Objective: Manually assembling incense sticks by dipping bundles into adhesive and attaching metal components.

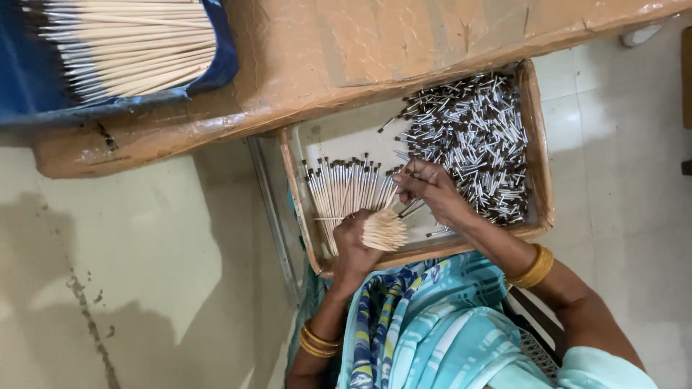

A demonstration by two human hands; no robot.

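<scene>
My left hand (352,248) is closed around a bundle of thin pale wooden sticks (385,230), their ends fanned toward the camera. My right hand (431,191) pinches a few small silver ferrules with dark tips just above that bundle. Both hands hover over a shallow cardboard tray (542,166) resting on my lap. A big heap of loose silver ferrules (472,137) fills the tray's right half. A row of sticks with dark tips fitted (347,189) lies in its left half, right beside my left hand.
A large brown cardboard box (360,50) lies beyond the tray. On it, at the top left, a thick bundle of bare wooden sticks (130,50) rests on blue cloth (21,79). Pale tiled floor (144,274) surrounds everything.
</scene>
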